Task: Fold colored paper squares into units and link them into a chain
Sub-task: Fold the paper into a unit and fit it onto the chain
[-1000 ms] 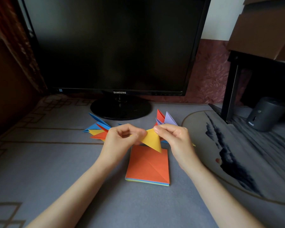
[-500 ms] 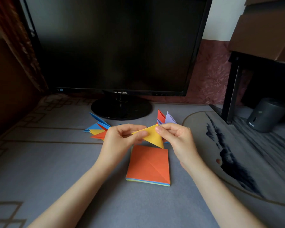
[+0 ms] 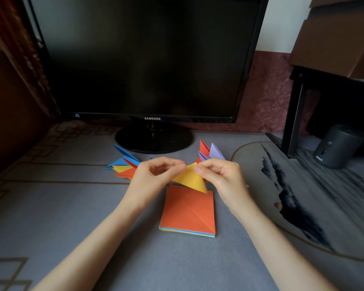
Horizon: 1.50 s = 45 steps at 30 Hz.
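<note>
The yellow folded paper triangle (image 3: 192,178) hangs in the air just above the orange-topped stack of coloured paper squares (image 3: 189,211). The left hand (image 3: 153,177) pinches one upper corner between thumb and forefinger, and the right hand (image 3: 221,177) pinches the other. If either pinch slips, the crease could run crooked and the unit might not link. There is one yellow piece and one stack. There are also two clusters of folded units: the blue, yellow and orange cluster (image 3: 122,166) and the red and lilac cluster (image 3: 210,152). They hold perhaps four and three units, partly hidden.

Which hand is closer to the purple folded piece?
Right. The right hand sits just in front of the purple piece; the left hand is farther off to its left.
</note>
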Each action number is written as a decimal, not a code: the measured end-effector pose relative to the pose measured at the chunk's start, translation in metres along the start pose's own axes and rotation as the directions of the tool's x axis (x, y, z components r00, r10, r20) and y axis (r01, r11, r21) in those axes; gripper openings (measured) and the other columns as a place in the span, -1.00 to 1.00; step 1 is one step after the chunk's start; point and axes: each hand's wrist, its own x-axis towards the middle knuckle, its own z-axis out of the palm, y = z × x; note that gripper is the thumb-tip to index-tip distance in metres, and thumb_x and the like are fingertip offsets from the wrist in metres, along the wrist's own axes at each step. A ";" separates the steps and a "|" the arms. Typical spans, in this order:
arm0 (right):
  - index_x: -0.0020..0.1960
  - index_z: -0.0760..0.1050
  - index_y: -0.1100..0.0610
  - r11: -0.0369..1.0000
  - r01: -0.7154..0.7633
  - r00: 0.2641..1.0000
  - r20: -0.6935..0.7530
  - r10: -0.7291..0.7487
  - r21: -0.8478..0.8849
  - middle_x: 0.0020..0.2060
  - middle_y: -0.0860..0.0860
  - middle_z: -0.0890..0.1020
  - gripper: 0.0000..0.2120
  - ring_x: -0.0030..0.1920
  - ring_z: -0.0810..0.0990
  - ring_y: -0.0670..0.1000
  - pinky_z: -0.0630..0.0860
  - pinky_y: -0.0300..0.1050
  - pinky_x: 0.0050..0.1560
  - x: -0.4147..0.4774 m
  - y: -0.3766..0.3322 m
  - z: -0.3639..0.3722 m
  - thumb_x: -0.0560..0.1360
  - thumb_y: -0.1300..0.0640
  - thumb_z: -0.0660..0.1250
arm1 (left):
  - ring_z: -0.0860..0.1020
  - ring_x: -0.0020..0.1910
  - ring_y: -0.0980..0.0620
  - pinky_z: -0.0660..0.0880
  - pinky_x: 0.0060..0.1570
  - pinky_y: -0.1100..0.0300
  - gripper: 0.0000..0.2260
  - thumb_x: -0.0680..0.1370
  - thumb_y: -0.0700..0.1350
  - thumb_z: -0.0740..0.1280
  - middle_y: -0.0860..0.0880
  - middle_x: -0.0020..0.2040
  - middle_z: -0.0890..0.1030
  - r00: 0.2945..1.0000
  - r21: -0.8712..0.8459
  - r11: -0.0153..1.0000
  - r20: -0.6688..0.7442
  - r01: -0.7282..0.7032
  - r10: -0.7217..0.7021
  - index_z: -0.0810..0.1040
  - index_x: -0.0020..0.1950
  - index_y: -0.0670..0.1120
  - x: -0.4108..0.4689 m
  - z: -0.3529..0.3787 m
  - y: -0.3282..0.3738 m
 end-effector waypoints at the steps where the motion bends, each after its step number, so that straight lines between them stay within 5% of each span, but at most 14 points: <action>1: -0.17 0.61 0.32 1.000 -0.007 1.000 0.025 0.007 -0.010 -0.30 0.14 0.64 -0.93 -0.27 0.56 -0.05 0.47 -0.24 -0.19 -0.001 0.000 0.002 0.46 0.32 0.37 | 0.62 -0.14 0.17 0.51 -0.09 0.31 -0.88 0.41 -0.08 0.44 0.04 -0.15 0.71 0.999 0.025 0.999 0.000 -0.034 0.034 0.68 -0.10 -0.07 -0.001 0.001 0.000; 5: -0.23 0.61 0.11 0.996 -0.005 0.994 0.108 0.015 -0.092 -0.36 0.00 0.63 -0.85 -0.31 0.52 -0.12 0.40 -0.26 -0.22 -0.006 0.001 0.010 0.45 0.31 0.38 | 0.58 -0.22 0.21 0.44 -0.15 0.40 -0.91 0.37 -0.04 0.45 0.06 -0.25 0.68 0.995 0.074 0.992 0.024 -0.101 0.100 0.67 -0.22 -0.04 -0.002 0.002 -0.004; 9: -0.22 0.62 0.15 0.995 -0.016 0.994 0.108 0.026 -0.099 -0.34 0.03 0.64 -0.89 -0.30 0.52 -0.12 0.40 -0.27 -0.21 -0.007 -0.001 0.012 0.46 0.29 0.39 | 0.52 -0.30 0.22 0.40 -0.23 0.40 -0.88 0.46 -0.15 0.44 0.08 -0.34 0.63 0.994 0.090 0.991 -0.022 -0.101 0.104 0.63 -0.28 -0.06 0.000 0.003 -0.009; 18: -0.23 0.61 0.15 0.991 -0.098 0.987 0.115 0.107 -0.087 -0.39 -0.06 0.63 -0.90 -0.35 0.53 -0.19 0.42 -0.36 -0.26 -0.005 -0.005 0.013 0.46 0.26 0.40 | 0.51 -0.30 0.27 0.38 -0.25 0.40 -0.85 0.51 -0.03 0.38 0.19 -0.32 0.62 0.973 0.244 0.961 -0.152 -0.131 0.171 0.58 -0.24 -0.02 0.001 0.004 -0.014; 25: -0.21 0.58 0.20 0.980 -0.114 0.973 0.183 0.144 -0.165 -0.28 0.12 0.70 -0.87 -0.31 0.64 -0.07 0.41 -0.44 -0.32 -0.008 -0.006 0.014 0.51 0.25 0.33 | 0.45 -0.34 0.26 0.33 -0.30 0.42 -0.81 0.55 -0.06 0.34 0.09 -0.35 0.55 0.937 0.328 0.935 -0.264 -0.136 0.229 0.54 -0.23 -0.10 0.006 -0.004 -0.017; 33: -0.20 0.60 0.24 0.965 -0.112 0.971 0.183 0.157 -0.238 -0.31 0.06 0.70 -0.85 -0.40 0.54 -0.05 0.51 -0.25 -0.20 -0.009 0.000 0.014 0.51 0.20 0.34 | 0.41 -0.35 0.15 0.33 -0.36 0.37 -0.82 0.55 -0.03 0.32 0.07 -0.33 0.51 0.929 0.389 0.921 -0.326 -0.035 0.173 0.51 -0.22 -0.06 0.013 -0.009 -0.023; 38: -0.25 0.58 0.18 0.962 -0.089 0.981 0.147 0.130 -0.259 -0.34 0.06 0.69 -0.84 -0.42 0.48 -0.08 0.46 -0.27 -0.26 -0.009 0.001 0.009 0.50 0.22 0.34 | 0.48 -0.24 0.03 0.34 -0.25 0.22 -0.84 0.55 -0.03 0.33 0.02 -0.28 0.54 0.857 0.367 0.928 -0.498 0.072 0.131 0.52 -0.18 -0.08 0.026 -0.042 -0.033; 45: -0.28 0.58 0.13 0.947 -0.023 0.999 0.016 0.030 -0.321 -0.35 -0.01 0.67 -0.83 -0.34 0.53 -0.16 0.45 -0.28 -0.22 -0.004 0.009 0.007 0.48 0.21 0.36 | 0.57 -0.13 -0.09 0.45 -0.16 0.09 -0.81 0.53 0.01 0.35 -0.07 -0.18 0.61 0.877 0.468 0.861 -0.477 0.199 0.057 0.60 -0.12 -0.11 0.032 -0.055 -0.049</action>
